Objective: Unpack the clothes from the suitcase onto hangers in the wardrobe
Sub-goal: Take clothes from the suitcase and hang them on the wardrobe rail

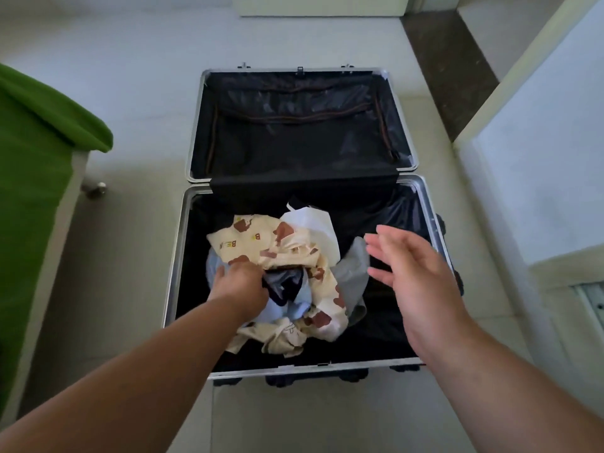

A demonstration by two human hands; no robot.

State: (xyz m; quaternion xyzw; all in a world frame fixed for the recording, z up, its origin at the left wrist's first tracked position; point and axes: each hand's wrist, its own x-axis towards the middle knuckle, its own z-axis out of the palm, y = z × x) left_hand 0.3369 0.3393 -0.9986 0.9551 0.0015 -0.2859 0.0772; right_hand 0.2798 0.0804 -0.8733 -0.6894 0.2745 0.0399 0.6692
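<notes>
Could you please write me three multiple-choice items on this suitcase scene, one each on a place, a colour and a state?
1. Where do the clothes lie?
A. In the near half of the suitcase
B. In the far half
C. On the floor

2. What colour is the cover at the far left?
A. Red
B. Green
C. Blue

3. How is the right hand?
A. Closed on a white garment
B. Flat on the floor
C. Open, holding nothing

Answers: 1 A, the pile sits in the near half while the far half shows only black lining. 2 B, the cloth is bright green. 3 C, its fingers are spread above the case; only the left hand grips cloth.
</notes>
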